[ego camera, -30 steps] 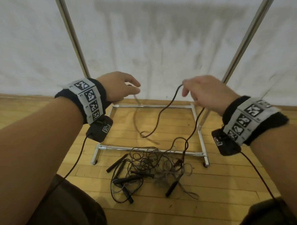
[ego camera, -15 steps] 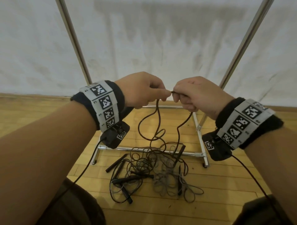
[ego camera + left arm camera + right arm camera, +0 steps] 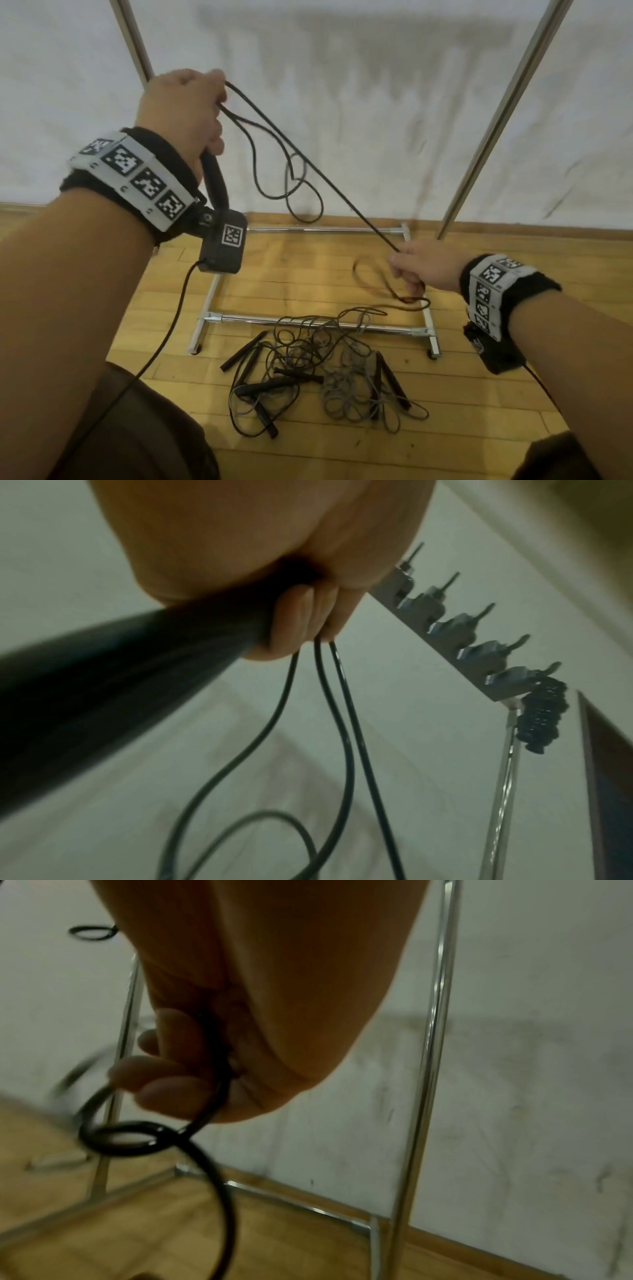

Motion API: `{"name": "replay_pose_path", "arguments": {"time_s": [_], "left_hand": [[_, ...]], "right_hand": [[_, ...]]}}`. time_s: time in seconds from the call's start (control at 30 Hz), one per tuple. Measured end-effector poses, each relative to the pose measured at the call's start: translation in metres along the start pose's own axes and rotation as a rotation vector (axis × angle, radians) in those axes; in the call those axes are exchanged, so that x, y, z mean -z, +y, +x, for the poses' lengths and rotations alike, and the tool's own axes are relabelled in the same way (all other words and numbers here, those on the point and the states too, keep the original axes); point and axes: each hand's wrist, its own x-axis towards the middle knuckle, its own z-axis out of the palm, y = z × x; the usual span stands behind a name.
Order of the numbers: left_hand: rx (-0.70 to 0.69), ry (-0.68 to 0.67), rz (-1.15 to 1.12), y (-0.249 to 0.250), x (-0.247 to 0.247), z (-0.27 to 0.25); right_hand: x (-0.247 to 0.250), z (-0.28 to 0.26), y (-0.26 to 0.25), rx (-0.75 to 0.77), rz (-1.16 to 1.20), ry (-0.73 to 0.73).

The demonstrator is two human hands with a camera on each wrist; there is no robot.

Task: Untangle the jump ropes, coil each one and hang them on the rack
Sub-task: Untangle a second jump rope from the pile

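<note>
Coiling is under way: left hand clutches a black handle plus gathered loops of the jump rope, raised before the rack; right hand pinches the taut strand lower down. Next, probably another loop fed leftward, clear of the floor tangle.

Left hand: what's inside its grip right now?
The left hand holds a black handle and rope strands that leave between its fingers. How many loops sit inside the fist is hidden.
</note>
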Motion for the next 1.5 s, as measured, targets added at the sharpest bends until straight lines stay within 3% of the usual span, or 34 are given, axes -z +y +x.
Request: {"name": "replay_pose_path", "arguments": {"time_s": [0.13,0.23,0.33,0.43,0.5,0.6,0.77,0.97,1.13,1.2,1.27,1.37,1.5], "left_hand": [[0.035,-0.243,0.534,-0.033,0.004,0.004],[0.014,-0.451,0.712,-0.048,-0.007,-0.009],[-0.050,-0.667,0.726,-0.047,-0.026,-0.025],[-0.053,-0.968,0.646,-0.042,-0.047,-0.046],[-0.059,-1.080,0.642,-0.040,-0.059,-0.059],[-0.125,-1.030,0.648,-0.036,-0.068,-0.065],[-0.231,-0.704,0.594,-0.024,-0.059,-0.048],[-0.182,-0.467,0.490,-0.028,-0.039,-0.028],[0.008,-0.135,0.310,-0.033,-0.006,0.007],[0.057,-0.146,0.444,-0.042,0.009,0.019],[0.080,-0.249,0.723,-0.057,0.015,0.019],[0.078,-0.430,0.936,-0.069,0.004,0.002],[0.004,-0.625,0.854,-0.060,-0.022,-0.018]], "right_hand": [[-0.013,-0.001,0.011,-0.147,-0.306,-0.163],[-0.003,-0.003,-0.010,-0.109,-0.417,-0.091],[0.013,-0.010,-0.045,-0.006,-0.190,0.059],[0.016,-0.021,-0.078,0.091,0.064,0.083],[0.017,-0.029,-0.093,0.160,0.142,0.102],[0.023,-0.035,-0.100,0.224,0.247,0.175],[0.030,-0.033,-0.083,0.241,0.366,0.205],[0.033,-0.018,-0.042,0.119,-0.059,0.189],[0.027,-0.013,0.005,-0.153,-0.315,-0.029],[0.025,-0.017,0.023,-0.307,-0.335,-0.088],[0.025,-0.020,0.030,-0.352,-0.342,-0.133],[0.032,-0.020,0.019,-0.274,-0.116,-0.069],[0.042,-0.027,-0.028,-0.105,0.279,0.055]]}}
